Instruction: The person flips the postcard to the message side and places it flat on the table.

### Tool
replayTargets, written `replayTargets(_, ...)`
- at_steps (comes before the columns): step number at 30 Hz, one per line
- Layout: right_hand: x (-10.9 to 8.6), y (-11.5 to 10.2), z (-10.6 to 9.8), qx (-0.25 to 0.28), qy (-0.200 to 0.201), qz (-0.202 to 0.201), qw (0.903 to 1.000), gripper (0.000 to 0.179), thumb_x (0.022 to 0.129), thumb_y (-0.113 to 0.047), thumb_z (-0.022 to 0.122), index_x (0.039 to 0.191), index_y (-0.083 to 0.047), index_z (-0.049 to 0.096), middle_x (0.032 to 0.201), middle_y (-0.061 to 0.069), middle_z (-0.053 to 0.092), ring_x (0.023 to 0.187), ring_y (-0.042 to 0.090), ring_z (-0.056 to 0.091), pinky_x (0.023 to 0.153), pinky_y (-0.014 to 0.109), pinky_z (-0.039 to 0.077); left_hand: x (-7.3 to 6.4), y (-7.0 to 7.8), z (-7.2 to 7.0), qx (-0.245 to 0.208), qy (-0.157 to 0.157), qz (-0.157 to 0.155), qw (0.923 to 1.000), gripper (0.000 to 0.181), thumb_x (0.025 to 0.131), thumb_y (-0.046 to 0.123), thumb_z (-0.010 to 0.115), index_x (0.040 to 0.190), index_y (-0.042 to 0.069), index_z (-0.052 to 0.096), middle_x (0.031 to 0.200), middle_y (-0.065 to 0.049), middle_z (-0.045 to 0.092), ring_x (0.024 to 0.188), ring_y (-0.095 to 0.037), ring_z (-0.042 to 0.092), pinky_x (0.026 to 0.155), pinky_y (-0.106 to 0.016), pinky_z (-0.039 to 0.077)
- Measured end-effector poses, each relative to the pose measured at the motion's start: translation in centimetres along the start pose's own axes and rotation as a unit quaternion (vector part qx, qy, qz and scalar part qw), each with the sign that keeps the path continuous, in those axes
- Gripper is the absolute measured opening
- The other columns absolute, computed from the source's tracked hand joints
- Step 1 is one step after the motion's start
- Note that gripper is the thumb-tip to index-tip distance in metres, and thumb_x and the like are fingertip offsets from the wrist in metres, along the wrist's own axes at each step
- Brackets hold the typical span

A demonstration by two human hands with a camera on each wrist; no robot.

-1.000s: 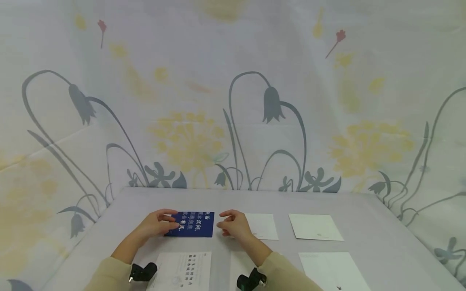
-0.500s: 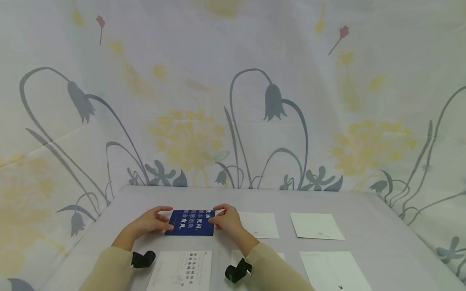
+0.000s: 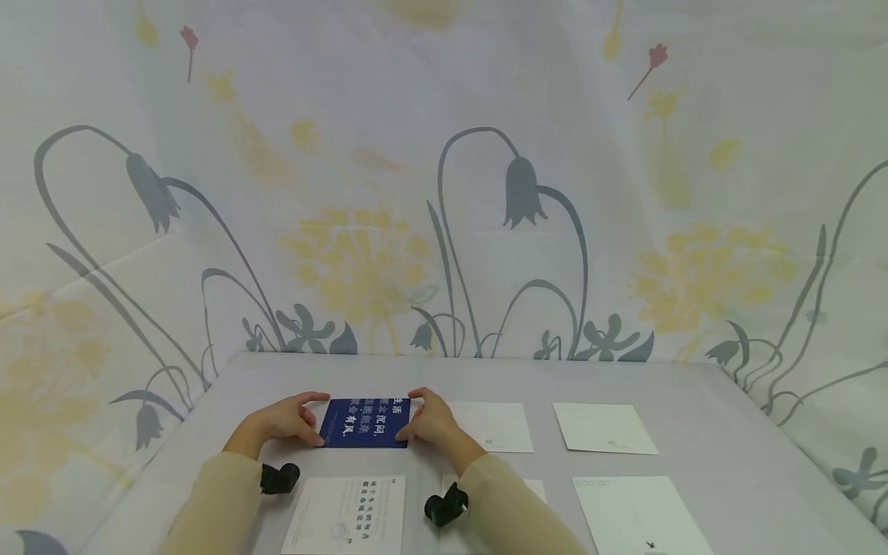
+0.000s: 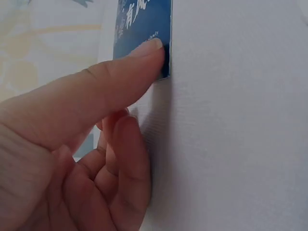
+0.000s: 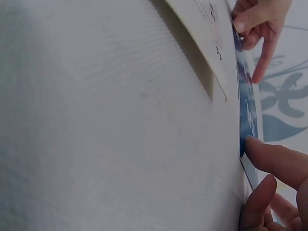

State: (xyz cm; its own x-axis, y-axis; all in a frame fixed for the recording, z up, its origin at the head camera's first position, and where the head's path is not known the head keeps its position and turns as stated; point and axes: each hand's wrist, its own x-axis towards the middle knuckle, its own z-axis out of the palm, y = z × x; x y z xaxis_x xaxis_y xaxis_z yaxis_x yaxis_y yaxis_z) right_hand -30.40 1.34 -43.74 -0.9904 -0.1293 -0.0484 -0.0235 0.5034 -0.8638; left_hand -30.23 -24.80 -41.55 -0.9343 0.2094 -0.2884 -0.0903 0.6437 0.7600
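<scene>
A dark blue postcard point(image 3: 366, 423) with white characters lies flat at the back left of the table in the head view. At its left edge is my left hand point(image 3: 280, 422), thumb resting on the near corner and index finger reaching toward the far corner. The left wrist view shows this thumb point(image 4: 125, 72) over the blue corner, other fingers loosely bent beneath. My right hand point(image 3: 435, 425) is at the opposite edge, its thumb touching the near right corner and its index finger by the far one. In the right wrist view, the right thumb point(image 5: 272, 156) meets the postcard's edge.
In front lies a white card with printed characters point(image 3: 344, 515). Right of the blue postcard is a white card point(image 3: 494, 427), with another white card point(image 3: 605, 428) farther right. A card point(image 3: 638, 512) lies at front right; my right forearm partly covers one front card point(image 3: 530, 489).
My right hand has moved left to the blue postcard's right edge. The left hand has shifted slightly, its thumb now at the near left corner. The postcard has barely moved.
</scene>
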Motion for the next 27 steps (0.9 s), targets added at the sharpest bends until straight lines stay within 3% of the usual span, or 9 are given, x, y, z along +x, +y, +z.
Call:
replayTargets(13,0.34,-0.04,-0.05,-0.041,-0.032,0.011,0.9986,0.074,0.061,-0.002,0.085,0.127,-0.001,0.051,0.075,0.005,0.053,0.052,0.014,0.051,0.051,0.026,0.043,0.21,0.17,-0.11,0.017,-0.007,-0.008,0.9998,0.079,0.066,-0.003,0.079,0.134,0.001,0.04,0.075,-0.005,0.046,0.069,-0.018,0.047,0.066,-0.029,0.038)
replayTargets(27,0.37,0.12,-0.13,0.018,-0.037,0.009,0.9991,0.078,0.06,0.006,0.083,0.126,-0.007,0.045,0.069,0.005,0.054,0.048,0.014,0.047,0.046,0.025,0.041,0.09,0.17,0.1,0.008,0.002,-0.006,0.9999,0.084,0.065,-0.005,0.079,0.137,0.002,0.036,0.076,-0.006,0.047,0.07,-0.019,0.048,0.066,-0.029,0.039)
